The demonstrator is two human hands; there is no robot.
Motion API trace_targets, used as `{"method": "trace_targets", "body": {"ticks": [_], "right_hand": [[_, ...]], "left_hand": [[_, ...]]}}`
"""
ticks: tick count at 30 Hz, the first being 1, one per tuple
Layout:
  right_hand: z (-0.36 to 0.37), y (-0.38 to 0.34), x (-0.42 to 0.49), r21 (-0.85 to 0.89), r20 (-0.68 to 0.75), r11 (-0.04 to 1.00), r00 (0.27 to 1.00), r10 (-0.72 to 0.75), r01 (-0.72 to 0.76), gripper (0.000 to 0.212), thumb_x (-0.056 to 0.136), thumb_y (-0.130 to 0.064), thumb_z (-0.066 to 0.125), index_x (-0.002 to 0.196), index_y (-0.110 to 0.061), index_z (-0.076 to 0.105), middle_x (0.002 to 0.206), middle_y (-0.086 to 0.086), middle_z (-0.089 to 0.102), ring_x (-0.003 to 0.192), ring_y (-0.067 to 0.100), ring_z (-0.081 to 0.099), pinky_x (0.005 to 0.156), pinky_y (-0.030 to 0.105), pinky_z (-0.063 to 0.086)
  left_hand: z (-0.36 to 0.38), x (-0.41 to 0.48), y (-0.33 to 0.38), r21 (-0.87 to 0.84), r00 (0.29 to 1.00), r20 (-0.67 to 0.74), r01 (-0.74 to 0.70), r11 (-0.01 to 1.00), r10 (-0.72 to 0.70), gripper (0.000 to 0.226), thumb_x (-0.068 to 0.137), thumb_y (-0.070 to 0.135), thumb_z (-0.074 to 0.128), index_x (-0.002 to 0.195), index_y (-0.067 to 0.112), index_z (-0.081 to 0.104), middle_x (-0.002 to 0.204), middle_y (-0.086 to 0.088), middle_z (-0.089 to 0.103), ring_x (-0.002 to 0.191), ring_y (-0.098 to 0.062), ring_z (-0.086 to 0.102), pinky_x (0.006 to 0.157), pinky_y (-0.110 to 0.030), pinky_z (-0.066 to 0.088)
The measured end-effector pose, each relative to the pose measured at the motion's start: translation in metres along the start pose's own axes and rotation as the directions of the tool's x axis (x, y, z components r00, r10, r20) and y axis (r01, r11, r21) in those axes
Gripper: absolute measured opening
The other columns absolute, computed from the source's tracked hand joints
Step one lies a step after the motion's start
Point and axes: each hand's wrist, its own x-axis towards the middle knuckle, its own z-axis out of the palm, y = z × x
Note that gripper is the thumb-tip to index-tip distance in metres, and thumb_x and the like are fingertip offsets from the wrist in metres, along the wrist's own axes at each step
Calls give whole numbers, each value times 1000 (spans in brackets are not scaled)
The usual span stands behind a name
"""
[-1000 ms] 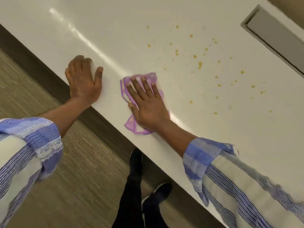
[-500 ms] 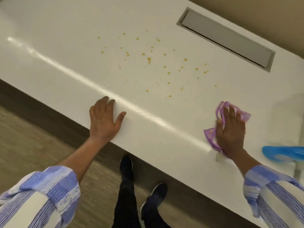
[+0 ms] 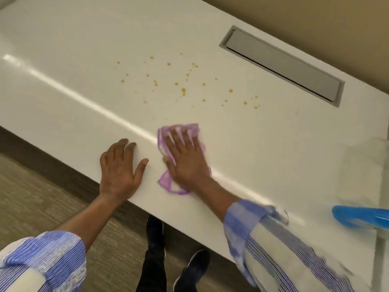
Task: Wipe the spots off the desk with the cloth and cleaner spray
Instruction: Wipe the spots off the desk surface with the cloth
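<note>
Your left hand [image 3: 119, 171] lies flat and open on the desk [image 3: 63, 66] near its front edge, fingers spread, bracing you and holding nothing. Just to its right, your right hand [image 3: 185, 159] is pressed palm-down with fingers extended on the purple cloth [image 3: 168, 182], pinning it to the surface rather than gripping it; the cloth bunches out beyond your fingertips and behind your wrist.

You look to be in the wiping step, but the cloth sits short of the work: the yellow spots [image 3: 183, 90] are scattered ahead of your right fingertips, apart from the cloth, and appear untouched. The next move likely calls for pushing the cloth forward into that patch with steady pressure, covering its full spread.

Farther beyond the spots and to the right sits a grey cable hatch [image 3: 282, 62]. Well to the right of your right forearm, the blue spray bottle [image 3: 362, 217] shows at the frame edge, clear of the path.
</note>
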Motion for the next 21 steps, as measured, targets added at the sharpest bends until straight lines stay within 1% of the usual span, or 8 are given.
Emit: {"method": "trace_targets", "body": {"ticks": [3, 6, 8, 12, 14, 16, 18, 21], "right_hand": [[4, 38, -58, 7, -23, 994, 993, -113, 113, 61, 107, -43, 39, 163, -23, 25, 173, 0, 18, 162, 22, 8, 131, 49, 7], [-14, 117, -87, -16, -35, 999, 999, 33, -33, 57, 105, -36, 39, 159, -16, 37, 168, 3, 30, 158, 27, 23, 126, 58, 23], [-32, 177, -86, -6, -57, 975, 973, 223, -224, 57, 104, -32, 35, 155, -8, 42, 164, 12, 38, 153, 37, 33, 120, 63, 31], [-58, 267, -49, 2, -119, 791, 785, 607, -612, 60, 106, -36, 31, 159, -8, 33, 167, 17, 31, 154, 41, 28, 123, 59, 25], [-60, 282, -13, 5, -150, 697, 689, 709, -717, 60, 109, -38, 33, 160, -9, 28, 168, 18, 27, 154, 44, 24, 122, 61, 24], [-62, 273, 31, 17, -154, 656, 646, 747, -755, 61, 108, -41, 30, 160, -9, 25, 168, 17, 24, 153, 43, 23, 122, 60, 22], [-61, 243, 70, -22, -158, 728, 722, 674, -685, 60, 107, -41, 22, 159, -11, 25, 167, 14, 25, 153, 37, 24, 121, 55, 21], [-47, 162, 97, -58, -136, 915, 911, 389, -400, 58, 106, -36, 25, 159, -14, 30, 167, 11, 29, 154, 33, 25, 120, 54, 23]], "left_hand": [[0, 0, 0, 5, 1000, 7, 13, 1000, -13, 63, 101, 59, 32, 139, 11, 48, 148, -13, 44, 135, -35, 43, 106, -53, 33], [1, 0, 1, 12, 1000, 6, 15, 1000, -15, 63, 102, 58, 33, 140, 10, 48, 149, -13, 44, 136, -36, 43, 107, -53, 33], [1, -1, 1, 17, 1000, 6, 14, 1000, -14, 64, 102, 58, 33, 140, 10, 48, 149, -13, 44, 136, -36, 43, 107, -53, 33], [3, -1, 0, 5, 1000, -19, 12, 1000, -12, 64, 100, 57, 36, 139, 9, 50, 149, -14, 44, 136, -36, 44, 105, -55, 34], [4, -1, 0, 1, 999, -38, 11, 1000, -11, 63, 99, 57, 37, 138, 9, 51, 148, -14, 45, 135, -37, 44, 105, -54, 34], [5, -1, 0, -4, 999, -46, 12, 1000, -12, 63, 99, 56, 37, 138, 8, 52, 148, -14, 46, 136, -37, 45, 106, -54, 33], [3, -1, 2, -11, 999, -50, 13, 1000, -14, 63, 99, 55, 38, 138, 8, 53, 148, -15, 47, 136, -38, 45, 107, -54, 32], [0, -1, 4, -10, 999, -37, 26, 1000, -26, 63, 99, 54, 37, 137, 7, 54, 148, -16, 47, 137, -38, 44, 107, -55, 32]]}}
